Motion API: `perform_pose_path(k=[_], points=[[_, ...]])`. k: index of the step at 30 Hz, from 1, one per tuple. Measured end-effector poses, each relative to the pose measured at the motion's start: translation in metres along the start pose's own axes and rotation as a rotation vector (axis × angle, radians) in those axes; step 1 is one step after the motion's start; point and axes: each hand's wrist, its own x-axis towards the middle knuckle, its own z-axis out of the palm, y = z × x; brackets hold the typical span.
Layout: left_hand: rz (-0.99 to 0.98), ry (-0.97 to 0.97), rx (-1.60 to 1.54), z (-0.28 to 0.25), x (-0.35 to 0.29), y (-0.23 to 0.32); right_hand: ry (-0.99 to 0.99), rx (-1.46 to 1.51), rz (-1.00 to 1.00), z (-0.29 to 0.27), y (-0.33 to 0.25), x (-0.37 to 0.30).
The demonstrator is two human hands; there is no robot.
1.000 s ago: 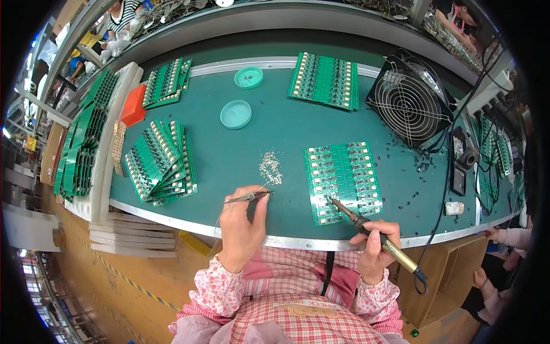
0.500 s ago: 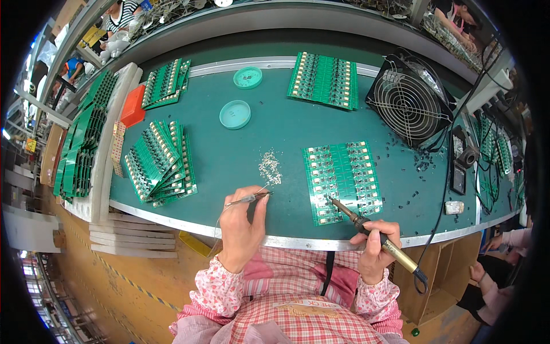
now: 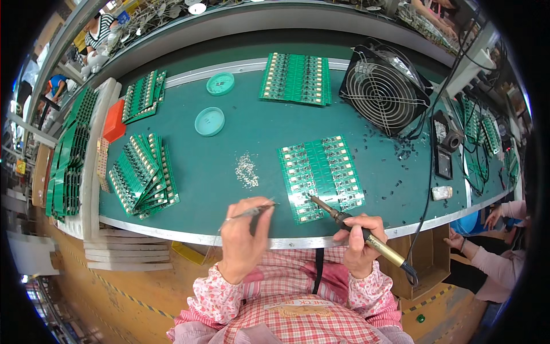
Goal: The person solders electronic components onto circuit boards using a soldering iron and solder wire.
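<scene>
A green circuit board panel (image 3: 319, 179), lined with rows of small components, lies flat before me near the table's front edge. My right hand (image 3: 362, 241) is closed around the handle of a soldering iron (image 3: 380, 246), whose tip is at the panel's lower left row; contact cannot be made out. Just left of the panel, my left hand (image 3: 243, 238) pinches a slim grey tool (image 3: 251, 212) between thumb and fingers. A thin wire trails from that hand toward the table edge. Beyond it lies a scatter of tiny pale parts (image 3: 246, 172).
Stacked circuit board panels (image 3: 146, 175) lie at left, more (image 3: 295, 78) at the back. Two round turquoise dishes (image 3: 209, 121) stand at back left, near a red box (image 3: 115, 121). A caged fan (image 3: 385, 94) and black cables occupy the right. A co-worker's hand (image 3: 455, 239) is at far right.
The whole view has shifted, so the table's things appear further left. My left hand has moved right, closer to the panel. The iron's tip stays at about the same part of the panel.
</scene>
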Motion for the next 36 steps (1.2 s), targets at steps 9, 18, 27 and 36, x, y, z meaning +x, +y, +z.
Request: perform_pose_path(k=[9,18,27,36], points=[[0.069,-0.120,-0.066,0.022,0.001,0.013,-0.017,0.000,-0.026,-0.002,-0.003,0.002],[0.088,-0.125,-0.032,0.023,0.001,0.014,-0.035,-0.009,-0.083,-0.003,-0.002,0.004],[0.104,-0.129,-0.022,0.024,0.001,0.011,-0.010,0.105,-0.087,-0.002,0.001,0.002],[0.134,-0.128,-0.025,0.023,0.001,0.011,-0.035,0.320,-0.241,-0.003,0.007,0.002]])
